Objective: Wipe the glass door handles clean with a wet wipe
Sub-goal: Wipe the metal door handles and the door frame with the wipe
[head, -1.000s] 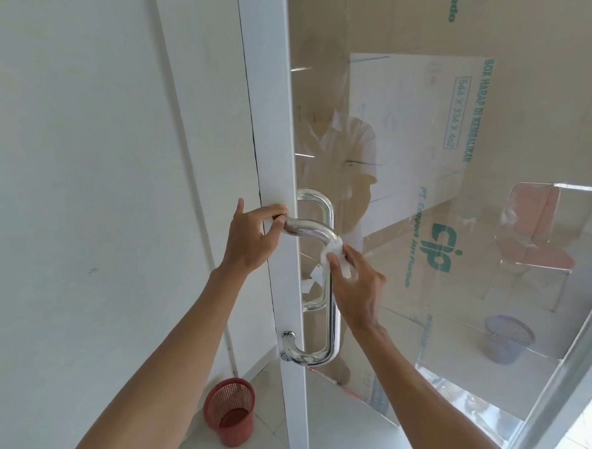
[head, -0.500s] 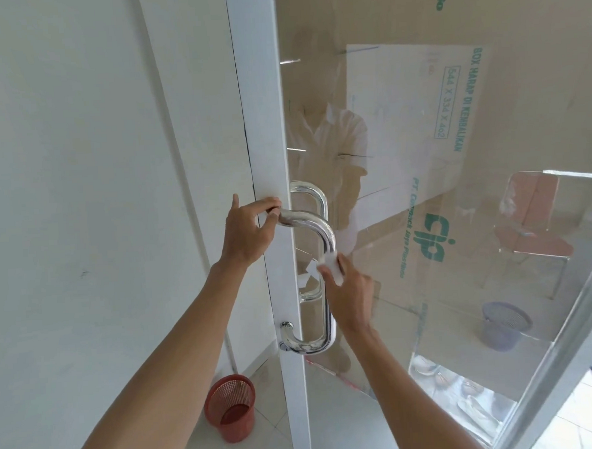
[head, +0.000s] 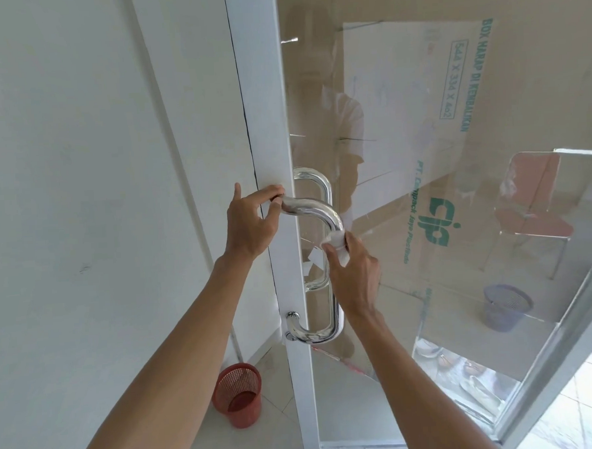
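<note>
So we are partway through the near handle (head: 321, 211), as far as we can judge. Our right hand (head: 353, 272) has the wet wipe (head: 336, 242) wrapped round the chrome bar just below its upper bend, near the top of the long upright run. The bend above the wipe shines, but whether it has been cleaned we cannot tell from the gleam alone. Below our hand the upright and the lower curve, down to the mount by the door frame (head: 273, 139), appear still to be done, and so does the stub at the top, where our left hand (head: 250, 223) sits.

The second handle (head: 314, 180), on the far side of the glass (head: 428, 286), looks untouched; we would reach it only after this one.

As for the fingers: those of the right hand (head: 330, 253) are curled closed about the wipe, pressing it against the bar, with the cloth between skin and metal and a loose corner showing toward the frame side. The left fingers (head: 269, 195) are closed on the bare top end of the handle, hard against the frame's edge, apparently steadying the door.
</note>
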Demonstrator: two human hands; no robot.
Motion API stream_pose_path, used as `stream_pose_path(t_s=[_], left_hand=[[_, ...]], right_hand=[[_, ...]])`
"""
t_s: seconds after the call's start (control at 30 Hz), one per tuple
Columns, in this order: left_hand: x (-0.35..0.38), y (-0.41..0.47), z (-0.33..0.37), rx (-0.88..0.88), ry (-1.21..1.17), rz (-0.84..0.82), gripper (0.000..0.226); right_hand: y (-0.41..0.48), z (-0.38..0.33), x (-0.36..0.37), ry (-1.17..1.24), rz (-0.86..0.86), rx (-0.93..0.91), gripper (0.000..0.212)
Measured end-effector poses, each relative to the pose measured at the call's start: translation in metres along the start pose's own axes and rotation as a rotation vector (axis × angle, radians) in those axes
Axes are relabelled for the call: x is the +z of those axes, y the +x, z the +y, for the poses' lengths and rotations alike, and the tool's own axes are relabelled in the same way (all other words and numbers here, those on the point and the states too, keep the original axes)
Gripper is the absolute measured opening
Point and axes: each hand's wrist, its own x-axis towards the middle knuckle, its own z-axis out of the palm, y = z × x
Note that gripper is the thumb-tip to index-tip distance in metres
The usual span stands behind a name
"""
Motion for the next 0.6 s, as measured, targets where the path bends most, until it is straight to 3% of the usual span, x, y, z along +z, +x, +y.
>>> stream_pose_path(t_s=[0.4,0.5,0.6], left_hand=[[-0.002,-0.002,0.0,0.029,0.006,-0.022,0.023],[-0.003,-0.004,0.002,0.02,0.006,-0.024,0.024],[-0.001,-0.005,0.003,0.016,0.009,-0.012,0.024]], right_hand=[[-0.125,0.083,0.05,-0.036,-0.213,0.427,0.013],[-0.116,0.083,0.045,-0.05,-0.242,0.394,0.015],[-0.093,0.071,0.036,-0.008,-0.181,0.244,0.02]])
